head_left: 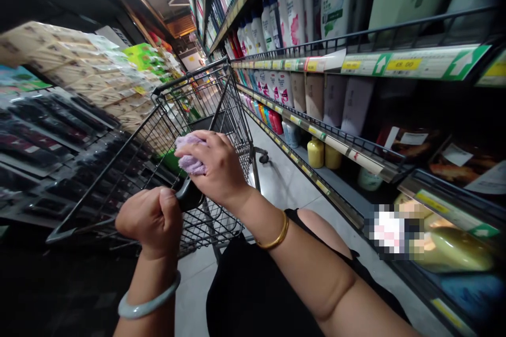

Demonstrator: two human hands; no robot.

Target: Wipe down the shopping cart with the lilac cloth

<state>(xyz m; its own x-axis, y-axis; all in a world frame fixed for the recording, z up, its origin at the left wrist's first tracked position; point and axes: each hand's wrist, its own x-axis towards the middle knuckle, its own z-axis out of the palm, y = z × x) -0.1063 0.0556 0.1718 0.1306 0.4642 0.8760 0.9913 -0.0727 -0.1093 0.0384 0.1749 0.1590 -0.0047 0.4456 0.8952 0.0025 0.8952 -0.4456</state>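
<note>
A metal shopping cart stands in front of me in the aisle. My left hand, with a pale bangle on its wrist, is closed round the end of the cart's black handle. My right hand, wearing a gold bracelet, holds a crumpled lilac cloth above the handle. The cloth bulges out past the fingers on the left side. Part of the handle is hidden behind both hands.
Shelves of shampoo bottles run along the right, edged with price labels. Packaged goods are stacked on the left. Pale floor tiles lie between the cart and the right shelves.
</note>
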